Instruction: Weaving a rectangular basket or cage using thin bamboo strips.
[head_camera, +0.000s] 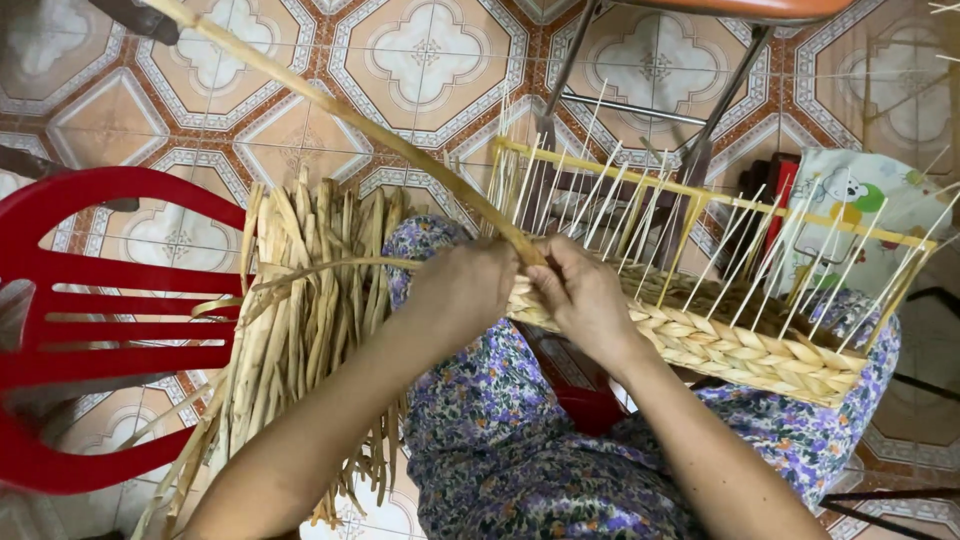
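A half-woven basket (760, 350) rests on my lap, with braided straw rows at the bottom and thin pale uprights on a yellow frame (600, 170). My left hand (462, 290) and my right hand (582, 295) meet at its left end. Both pinch a long dried straw strand (330, 105) that runs up to the top left. A bundle of dried straw (300, 310) lies over my left knee, beside my left forearm.
A red plastic chair (90, 320) stands at the left. A metal-legged chair (700, 110) stands behind the basket on the patterned tile floor (430, 50). A printed cloth (860, 200) lies at the right.
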